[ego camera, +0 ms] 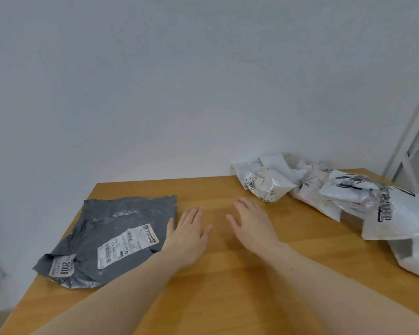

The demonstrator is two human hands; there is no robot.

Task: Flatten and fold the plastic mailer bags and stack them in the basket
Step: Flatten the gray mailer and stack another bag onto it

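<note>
Head cam: I've got both hands over the wooden table, palms down, fingers straight and loosely spread. Neither's grasping anything.

Left hand sits at the right edge of the grey mailer. Pinky side is just beside or touching the bag edge; can't tell which. Right hand is over bare wood near table center, apart from any bag. Can't tell if either palm actually rests on the wood or hovers.

Grey mailer lies mostly flat on the left part of the table, wrinkled. Its near-left corner is at the table's left edge. 2 labels on it: a big white shipping label w/ barcodes in the mid-right area, and a small sticker reading "2008" at the near-left corner.

Far right: pile of crumpled white mailers against the wall, some w/ labels. Just right of that and nearer, a larger white bag w/ black lettering reaches toward the table's right edge, w/ more white plastic under it on the near side.

Basket: not in view from what I see. At the far left frame edge there's a bit of white/dark obj, off the table; can't ID it. White shelf frame is at the far right, behind the table.
</note>
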